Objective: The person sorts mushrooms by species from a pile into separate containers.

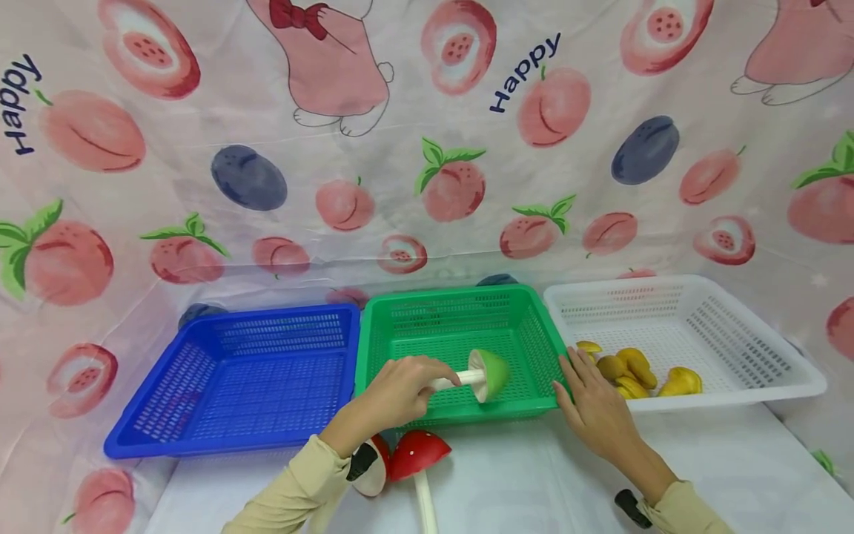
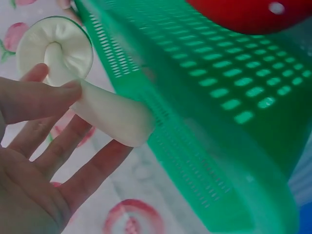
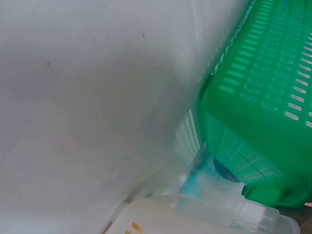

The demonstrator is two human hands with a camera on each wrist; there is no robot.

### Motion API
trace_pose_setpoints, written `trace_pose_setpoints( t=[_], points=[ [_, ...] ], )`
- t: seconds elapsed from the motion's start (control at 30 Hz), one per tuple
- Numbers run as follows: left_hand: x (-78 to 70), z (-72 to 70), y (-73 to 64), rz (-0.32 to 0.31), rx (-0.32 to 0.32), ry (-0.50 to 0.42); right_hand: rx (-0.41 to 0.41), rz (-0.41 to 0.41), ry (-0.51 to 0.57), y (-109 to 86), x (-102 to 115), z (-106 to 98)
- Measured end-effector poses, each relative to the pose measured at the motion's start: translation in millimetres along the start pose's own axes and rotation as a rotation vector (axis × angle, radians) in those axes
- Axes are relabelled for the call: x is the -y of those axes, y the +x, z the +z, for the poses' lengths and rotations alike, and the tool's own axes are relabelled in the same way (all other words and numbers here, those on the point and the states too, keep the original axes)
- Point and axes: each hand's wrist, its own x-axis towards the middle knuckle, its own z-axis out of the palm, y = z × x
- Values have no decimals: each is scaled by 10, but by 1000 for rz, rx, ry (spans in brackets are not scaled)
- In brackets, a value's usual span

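Observation:
A toy mushroom with a green cap (image 1: 495, 375) and a pale stem (image 2: 109, 112) lies sideways over the green basket (image 1: 494, 411). My left hand (image 1: 400, 386) pinches its stem between thumb and fingers. In the left wrist view the other fingers of that hand (image 2: 34, 190) spread beneath the stem. My right hand (image 1: 597, 408) rests with extended fingers at the green basket's right rim, beside the white basket. Two red-capped toy mushrooms lie on the table in front of the green basket, one red cap (image 1: 420, 451) plain to see, the other mushroom (image 1: 375, 475) partly behind my left wrist.
A blue basket (image 1: 267, 393) stands at the left. The white basket (image 1: 760, 393) at the right holds several yellow, curved pieces (image 1: 680, 381), their kind unclear. A fruit-patterned cloth (image 1: 400, 185) hangs behind the baskets. White cloth (image 1: 520, 482) covers the table.

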Motion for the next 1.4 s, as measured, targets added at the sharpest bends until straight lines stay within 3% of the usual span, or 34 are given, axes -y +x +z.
trace_pose_setpoints(
  t=[0.57, 1.03, 1.2, 1.4],
  points=[
    [325, 345, 160, -13, 63, -53, -12, -11, -19, 4, -11, -38],
    [446, 547, 238, -73, 196, -81, -29, -28, -13, 19, 33, 3],
    [467, 544, 242, -57, 188, -104, -22, -20, -11, 9, 26, 18],
    [382, 387, 220, -57, 162, -111, -29, -5, -14, 8, 20, 2]
  ],
)
